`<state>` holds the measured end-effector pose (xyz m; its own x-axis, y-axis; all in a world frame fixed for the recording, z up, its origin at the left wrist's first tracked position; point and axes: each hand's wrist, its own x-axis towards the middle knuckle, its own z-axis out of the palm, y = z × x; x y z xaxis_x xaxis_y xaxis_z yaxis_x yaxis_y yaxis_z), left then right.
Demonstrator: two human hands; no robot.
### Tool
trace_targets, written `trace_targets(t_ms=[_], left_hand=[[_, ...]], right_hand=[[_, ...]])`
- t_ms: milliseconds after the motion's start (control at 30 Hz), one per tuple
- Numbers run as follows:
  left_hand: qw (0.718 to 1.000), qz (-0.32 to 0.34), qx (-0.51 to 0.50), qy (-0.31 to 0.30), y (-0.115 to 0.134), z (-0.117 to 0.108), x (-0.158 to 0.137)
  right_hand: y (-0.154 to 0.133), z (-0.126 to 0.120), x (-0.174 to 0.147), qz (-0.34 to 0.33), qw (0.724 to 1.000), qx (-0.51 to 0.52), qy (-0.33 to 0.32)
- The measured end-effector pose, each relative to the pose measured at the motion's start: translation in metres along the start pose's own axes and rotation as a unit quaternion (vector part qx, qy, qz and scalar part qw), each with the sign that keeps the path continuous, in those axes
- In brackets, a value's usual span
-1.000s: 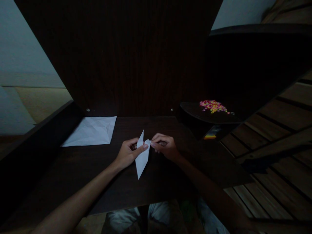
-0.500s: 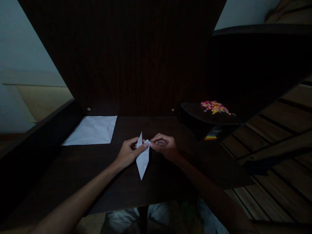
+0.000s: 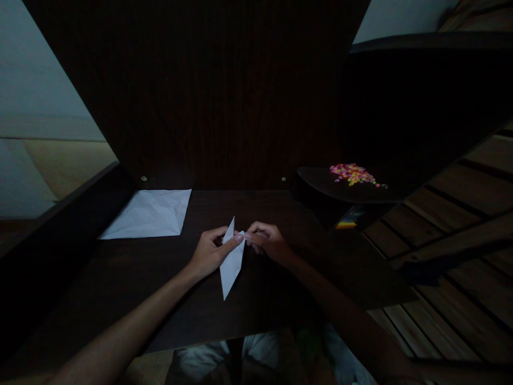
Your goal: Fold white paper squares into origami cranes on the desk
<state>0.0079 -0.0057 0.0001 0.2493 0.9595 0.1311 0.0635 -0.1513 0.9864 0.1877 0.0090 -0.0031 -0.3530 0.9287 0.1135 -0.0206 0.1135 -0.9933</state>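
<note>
A piece of folded white paper [image 3: 231, 266], narrow with pointed ends, is held above the dark desk. My left hand [image 3: 212, 248] grips it from the left, thumb lying across the front and fingers behind. At the paper's upper right edge, my right hand [image 3: 267, 241] is closed, its thumb and fingertips pinching the small folded corner. One sharp tip points down toward me and another rises beside my left thumb. The fingers behind the paper are partly hidden.
A creased white paper sheet [image 3: 150, 214] lies at the desk's back left. Many small colourful pieces [image 3: 355, 174] are heaped on a rounded shelf [image 3: 316, 182] at right. Below it, a cubby holds a yellow-edged item [image 3: 347, 224]. A dark panel [image 3: 224, 96] rises behind the desk.
The folded paper has tilted, its lower tip swinging slightly left and down. My right hand's fingers have curled closer at the upper corner. My left hand keeps its hold.
</note>
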Motion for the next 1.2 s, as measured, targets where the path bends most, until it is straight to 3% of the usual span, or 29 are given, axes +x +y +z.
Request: trace_targets(t_ms=[533,700,867,1200], left_hand=[[1.0,0.015,0.01,0.009,-0.0001,-0.0005,-0.0005],[0.999,0.023,0.026,0.018,0.0033,-0.0005,0.0],[0.999,0.028,0.041,-0.011,0.0015,-0.004,0.0024],[0.999,0.007,0.023,-0.03,-0.0044,-0.0083,0.0038]], right_hand=[[-0.0037,-0.0019,-0.0034,-0.018,0.998,-0.036,-0.044],[-0.0009,-0.0012,-0.005,-0.06,0.996,-0.066,-0.02],[-0.0018,-0.0005,-0.0054,-0.086,0.99,-0.101,-0.042],[0.0013,-0.0006,-0.0041,-0.058,0.995,-0.054,-0.065]])
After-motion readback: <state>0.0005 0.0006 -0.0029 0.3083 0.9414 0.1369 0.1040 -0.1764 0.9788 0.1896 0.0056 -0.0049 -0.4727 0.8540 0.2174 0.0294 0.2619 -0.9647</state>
